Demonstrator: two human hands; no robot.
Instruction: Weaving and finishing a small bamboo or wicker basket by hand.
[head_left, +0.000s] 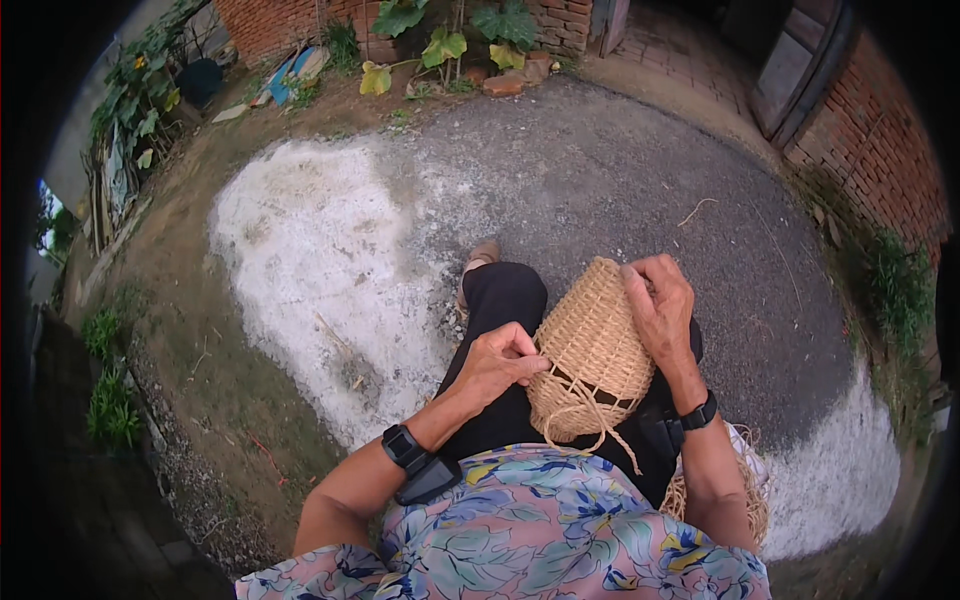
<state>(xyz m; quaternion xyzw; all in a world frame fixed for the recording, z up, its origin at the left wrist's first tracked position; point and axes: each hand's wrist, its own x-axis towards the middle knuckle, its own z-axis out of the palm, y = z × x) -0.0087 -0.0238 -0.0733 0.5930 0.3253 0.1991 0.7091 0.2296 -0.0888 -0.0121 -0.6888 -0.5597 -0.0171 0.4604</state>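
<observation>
Head view: a half-woven straw basket (pixel 592 345) rests on your lap. Your right hand (pixel 660 305) grips its far side; your left hand (pixel 497 362) pinches a strand at its left edge, mid-weave. Next likely calls for pulling that strand snug.

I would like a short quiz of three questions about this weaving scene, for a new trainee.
1. True or false: the woven basket lies on the person's lap.
2. Which hand rests on the far end of the basket? A) left hand B) right hand
3. Fill in: the left hand pinches a thin ____ at the basket's side.

Key: 1 true; 2 B; 3 strand. Loose strands hang from the basket's near end.
</observation>
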